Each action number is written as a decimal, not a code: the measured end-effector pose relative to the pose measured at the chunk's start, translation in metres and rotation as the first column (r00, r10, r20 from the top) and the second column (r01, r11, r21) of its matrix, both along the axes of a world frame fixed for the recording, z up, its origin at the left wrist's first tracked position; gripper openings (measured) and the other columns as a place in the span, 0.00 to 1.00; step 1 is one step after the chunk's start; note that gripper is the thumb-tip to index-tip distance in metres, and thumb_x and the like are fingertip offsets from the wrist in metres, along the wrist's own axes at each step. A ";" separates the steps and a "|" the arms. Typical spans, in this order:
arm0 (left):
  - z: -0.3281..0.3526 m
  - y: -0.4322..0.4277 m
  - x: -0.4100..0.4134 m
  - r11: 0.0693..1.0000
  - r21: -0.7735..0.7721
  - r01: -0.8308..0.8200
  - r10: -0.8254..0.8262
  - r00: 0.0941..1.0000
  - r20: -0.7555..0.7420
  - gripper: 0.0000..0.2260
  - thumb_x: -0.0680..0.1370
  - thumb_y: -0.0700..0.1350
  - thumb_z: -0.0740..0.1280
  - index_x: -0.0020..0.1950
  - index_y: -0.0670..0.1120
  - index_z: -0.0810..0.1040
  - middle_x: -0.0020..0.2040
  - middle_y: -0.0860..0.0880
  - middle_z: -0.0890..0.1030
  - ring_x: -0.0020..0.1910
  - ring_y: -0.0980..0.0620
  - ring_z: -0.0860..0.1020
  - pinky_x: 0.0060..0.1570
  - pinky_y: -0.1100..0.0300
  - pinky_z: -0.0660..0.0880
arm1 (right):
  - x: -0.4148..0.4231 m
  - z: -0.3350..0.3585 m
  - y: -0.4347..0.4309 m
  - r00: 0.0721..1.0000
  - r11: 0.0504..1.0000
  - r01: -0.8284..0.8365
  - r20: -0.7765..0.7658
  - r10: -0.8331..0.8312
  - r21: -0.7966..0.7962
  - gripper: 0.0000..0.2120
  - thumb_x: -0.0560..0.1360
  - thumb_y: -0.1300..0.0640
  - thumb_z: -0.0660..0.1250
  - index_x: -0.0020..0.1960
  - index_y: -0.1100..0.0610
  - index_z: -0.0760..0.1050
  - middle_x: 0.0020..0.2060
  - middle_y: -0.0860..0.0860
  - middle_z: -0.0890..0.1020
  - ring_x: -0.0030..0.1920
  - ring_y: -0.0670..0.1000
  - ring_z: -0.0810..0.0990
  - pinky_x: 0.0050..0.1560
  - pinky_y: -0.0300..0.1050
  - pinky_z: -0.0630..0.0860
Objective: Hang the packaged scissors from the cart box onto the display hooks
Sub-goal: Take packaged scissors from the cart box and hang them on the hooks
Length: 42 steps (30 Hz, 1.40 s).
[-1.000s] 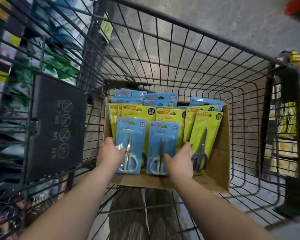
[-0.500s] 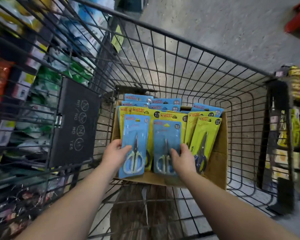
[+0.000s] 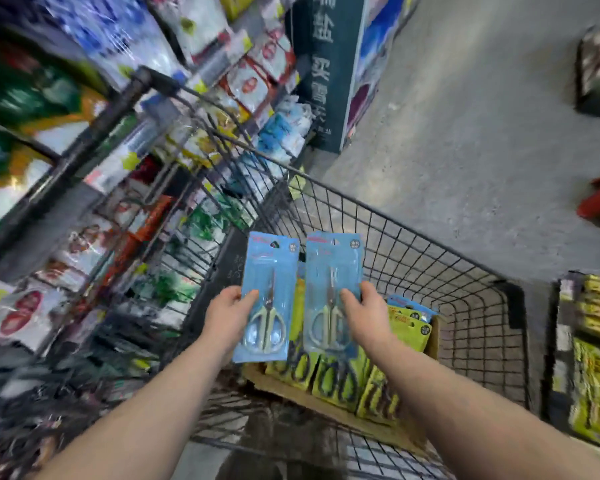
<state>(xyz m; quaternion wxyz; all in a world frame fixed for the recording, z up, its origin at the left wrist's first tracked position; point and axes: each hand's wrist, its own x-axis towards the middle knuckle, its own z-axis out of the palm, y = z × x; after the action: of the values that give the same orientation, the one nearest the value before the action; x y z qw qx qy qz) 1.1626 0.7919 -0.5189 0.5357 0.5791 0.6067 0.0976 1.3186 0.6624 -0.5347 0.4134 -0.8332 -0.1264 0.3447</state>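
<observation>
L hand (image 3: 227, 313) pinched blue pack (image 3: 267, 271) at lower left edge; R hand (image 3: 364, 317) pinched second pack (image 3: 333, 265) at lower right. Long axes upright, hang-holes up beyond grips. Both over box (image 3: 326, 407). Hooks unseen; shelves (image 3: 32, 306) lay left, nearer L hand.

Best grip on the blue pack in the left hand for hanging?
Grip the lower card edge, from its left side, as the left hand does. The blue pack stands upright, hang hole on top, so a low grip leaves that end free.
</observation>
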 end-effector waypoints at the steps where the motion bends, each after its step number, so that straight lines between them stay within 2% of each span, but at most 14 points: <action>1: 0.011 0.000 -0.005 0.999 0.019 -0.029 0.029 0.999 0.019 0.07 0.77 0.45 0.66 0.39 0.47 0.76 0.41 0.44 0.81 0.40 0.44 0.79 0.46 0.49 0.76 | -0.001 0.009 0.004 1.000 0.999 -0.024 0.007 0.024 0.031 0.06 0.77 0.55 0.61 0.52 0.56 0.72 0.41 0.49 0.78 0.41 0.50 0.77 0.39 0.43 0.72; 5: 0.052 0.004 -0.029 0.988 0.062 -0.145 0.141 0.988 0.057 0.07 0.78 0.48 0.63 0.44 0.46 0.76 0.46 0.43 0.81 0.46 0.42 0.80 0.50 0.47 0.76 | -0.013 0.041 0.028 0.989 0.982 -0.145 0.037 0.142 0.121 0.05 0.78 0.55 0.60 0.48 0.56 0.71 0.36 0.46 0.75 0.36 0.44 0.73 0.31 0.39 0.66; 12: 0.104 0.001 -0.099 0.918 0.151 -0.366 0.336 0.922 0.192 0.08 0.80 0.48 0.61 0.49 0.45 0.75 0.46 0.46 0.81 0.45 0.45 0.79 0.47 0.50 0.76 | -0.070 0.094 0.073 0.951 0.913 -0.301 0.014 0.309 0.274 0.08 0.77 0.54 0.60 0.48 0.60 0.70 0.42 0.56 0.76 0.40 0.56 0.74 0.41 0.45 0.71; 16: 0.130 -0.010 -0.159 0.844 0.219 -0.490 0.429 0.861 0.272 0.08 0.80 0.46 0.61 0.52 0.45 0.77 0.45 0.49 0.81 0.39 0.55 0.78 0.31 0.65 0.72 | -0.121 0.123 0.089 0.908 0.850 -0.417 0.094 0.409 0.324 0.11 0.77 0.54 0.61 0.37 0.53 0.64 0.34 0.48 0.69 0.32 0.47 0.67 0.33 0.43 0.63; 18: 0.140 -0.019 -0.196 0.818 0.252 -0.517 0.454 0.850 0.268 0.08 0.80 0.47 0.60 0.53 0.46 0.77 0.46 0.49 0.80 0.40 0.55 0.78 0.34 0.62 0.73 | -0.154 0.136 0.091 0.883 0.812 -0.464 0.112 0.456 0.354 0.12 0.77 0.55 0.61 0.36 0.51 0.64 0.32 0.48 0.69 0.30 0.46 0.67 0.29 0.41 0.63; 21: 0.151 -0.041 -0.258 0.770 0.253 -0.586 0.513 0.804 0.299 0.08 0.80 0.46 0.60 0.52 0.45 0.77 0.47 0.47 0.80 0.47 0.47 0.78 0.49 0.51 0.75 | -0.214 0.152 0.084 0.828 0.742 -0.553 0.152 0.539 0.379 0.09 0.77 0.55 0.61 0.39 0.50 0.68 0.33 0.47 0.73 0.33 0.45 0.71 0.30 0.35 0.67; 23: 0.154 -0.061 -0.306 0.730 0.272 -0.627 0.551 0.776 0.309 0.08 0.80 0.46 0.61 0.50 0.45 0.77 0.44 0.49 0.79 0.44 0.49 0.77 0.45 0.53 0.73 | -0.260 0.159 0.075 0.789 0.704 -0.605 0.161 0.593 0.372 0.07 0.77 0.54 0.61 0.41 0.51 0.68 0.35 0.48 0.73 0.34 0.46 0.72 0.33 0.40 0.67; 25: 0.157 -0.083 -0.355 0.694 0.297 -0.656 0.586 0.754 0.296 0.07 0.80 0.47 0.61 0.45 0.47 0.75 0.42 0.49 0.78 0.39 0.52 0.75 0.37 0.58 0.69 | -0.309 0.165 0.065 0.751 0.668 -0.651 0.181 0.635 0.361 0.10 0.77 0.55 0.61 0.38 0.51 0.66 0.32 0.48 0.70 0.33 0.48 0.69 0.31 0.41 0.63; 27: 0.159 -0.105 -0.406 0.661 0.307 -0.684 0.621 0.729 0.287 0.07 0.80 0.46 0.61 0.45 0.45 0.75 0.42 0.47 0.78 0.37 0.51 0.74 0.35 0.59 0.68 | -0.358 0.168 0.054 0.706 0.621 -0.696 0.190 0.682 0.361 0.10 0.76 0.56 0.62 0.37 0.53 0.66 0.32 0.48 0.70 0.34 0.48 0.69 0.32 0.42 0.64; 30: 0.162 -0.138 -0.470 0.600 0.278 -0.750 0.676 0.661 0.325 0.08 0.79 0.45 0.62 0.44 0.42 0.74 0.41 0.43 0.76 0.39 0.48 0.74 0.40 0.56 0.68 | -0.426 0.166 0.036 0.639 0.555 -0.747 0.163 0.752 0.366 0.06 0.76 0.56 0.62 0.47 0.59 0.73 0.41 0.55 0.78 0.40 0.52 0.74 0.42 0.46 0.69; 34: 0.160 -0.173 -0.536 0.529 0.284 -0.800 0.736 0.599 0.314 0.07 0.78 0.45 0.61 0.47 0.42 0.72 0.43 0.43 0.74 0.42 0.49 0.71 0.41 0.54 0.67 | -0.494 0.162 0.017 0.580 0.494 -0.779 0.143 0.802 0.386 0.02 0.77 0.55 0.61 0.49 0.52 0.71 0.40 0.46 0.77 0.39 0.43 0.74 0.38 0.40 0.69; 36: 0.158 -0.180 -0.560 0.509 0.261 -0.820 0.757 0.571 0.317 0.08 0.79 0.46 0.61 0.51 0.42 0.73 0.46 0.41 0.75 0.45 0.46 0.74 0.46 0.51 0.71 | -0.518 0.162 0.016 0.551 0.469 -0.800 0.150 0.821 0.374 0.02 0.77 0.55 0.61 0.49 0.52 0.72 0.41 0.48 0.78 0.40 0.44 0.75 0.42 0.42 0.69; 38: 0.155 -0.183 -0.577 0.497 0.245 -0.833 0.769 0.553 0.321 0.11 0.79 0.47 0.61 0.55 0.40 0.73 0.50 0.40 0.77 0.49 0.44 0.75 0.52 0.49 0.72 | -0.534 0.163 0.018 0.517 0.442 -0.832 0.178 0.838 0.336 0.03 0.77 0.55 0.61 0.49 0.53 0.71 0.40 0.48 0.77 0.39 0.45 0.75 0.39 0.43 0.69; 42: 0.149 -0.177 -0.597 0.466 0.220 -0.857 0.782 0.516 0.350 0.13 0.79 0.46 0.61 0.52 0.36 0.72 0.50 0.34 0.77 0.49 0.40 0.76 0.58 0.44 0.72 | -0.557 0.166 0.034 0.477 0.416 -0.863 0.192 0.857 0.288 0.08 0.78 0.54 0.59 0.52 0.59 0.71 0.42 0.54 0.78 0.40 0.51 0.76 0.36 0.41 0.67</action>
<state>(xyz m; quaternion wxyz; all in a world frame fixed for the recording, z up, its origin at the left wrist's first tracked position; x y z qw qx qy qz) 0.5657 0.6151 -0.3700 0.3613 0.2902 0.7233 0.5120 0.7618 0.6968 -0.3688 0.3172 -0.5662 -0.5959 0.4729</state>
